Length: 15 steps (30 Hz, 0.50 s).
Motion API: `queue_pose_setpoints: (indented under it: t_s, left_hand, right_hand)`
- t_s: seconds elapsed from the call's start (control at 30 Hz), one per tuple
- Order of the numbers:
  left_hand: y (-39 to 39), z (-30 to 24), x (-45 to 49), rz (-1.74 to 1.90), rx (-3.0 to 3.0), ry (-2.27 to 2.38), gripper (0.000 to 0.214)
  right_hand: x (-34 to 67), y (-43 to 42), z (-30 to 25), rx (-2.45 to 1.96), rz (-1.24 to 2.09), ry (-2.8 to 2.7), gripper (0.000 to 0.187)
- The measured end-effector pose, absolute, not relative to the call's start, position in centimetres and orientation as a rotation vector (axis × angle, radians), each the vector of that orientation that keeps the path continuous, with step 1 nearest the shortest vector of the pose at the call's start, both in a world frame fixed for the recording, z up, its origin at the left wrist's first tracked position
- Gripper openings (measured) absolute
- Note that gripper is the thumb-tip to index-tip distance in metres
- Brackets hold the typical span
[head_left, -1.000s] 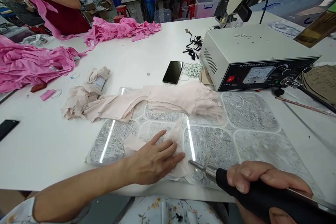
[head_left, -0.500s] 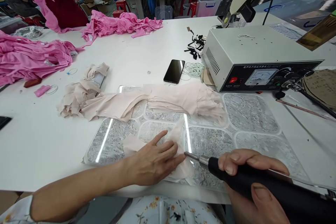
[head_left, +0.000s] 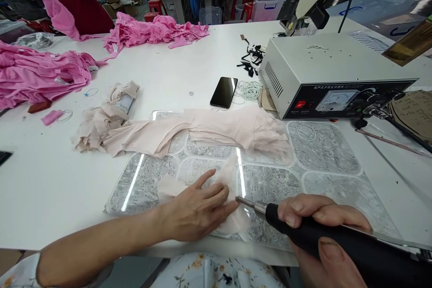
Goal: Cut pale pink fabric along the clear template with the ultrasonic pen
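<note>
My left hand [head_left: 202, 209] lies on a small pale beige cloth piece [head_left: 227, 173], pressing it to the patterned mat with fingers stretched out and partly spread. In my right hand [head_left: 324, 225] is a handheld ultrasonic welder [head_left: 286, 222] with a black grip and a narrow metal tip. Its tip meets the cloth right beside my left fingertips; whether it presses in, I cannot tell. Behind my hands a stack of beige cloth pieces [head_left: 222, 128] stretches across the mat, with a crumpled beige bundle [head_left: 101, 121] at its left end.
A grey control box [head_left: 337, 63] stands at the back right. Near it lie a phone [head_left: 224, 92], coiled pale cord [head_left: 249, 90] and black scraps [head_left: 251, 59]. Pink garments [head_left: 43, 74] cover the left. Across the table, a person in red [head_left: 81, 9] handles pink cloth. The mat [head_left: 270, 180] is glossy.
The welder and my right hand have shifted very slightly left, while my left hand stays almost in place. The other person's hands and pink cloth have moved a little to the right.
</note>
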<state>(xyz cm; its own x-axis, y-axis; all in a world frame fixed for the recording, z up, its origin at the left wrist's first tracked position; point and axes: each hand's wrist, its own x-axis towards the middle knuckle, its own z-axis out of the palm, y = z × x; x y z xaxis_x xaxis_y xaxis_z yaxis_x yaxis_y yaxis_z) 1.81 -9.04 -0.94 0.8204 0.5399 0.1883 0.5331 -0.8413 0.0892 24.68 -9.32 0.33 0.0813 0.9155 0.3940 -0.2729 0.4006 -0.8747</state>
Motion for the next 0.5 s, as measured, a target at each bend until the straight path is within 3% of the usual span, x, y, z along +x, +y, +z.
queue_pose_setpoints:
  t_s: [0.5]
  left_hand:
    - [-9.0,-1.19,1.6,0.302,2.958,0.862,0.031]
  right_hand:
    - [24.6,-8.77,0.51,-0.652,1.037,-1.118,0.009]
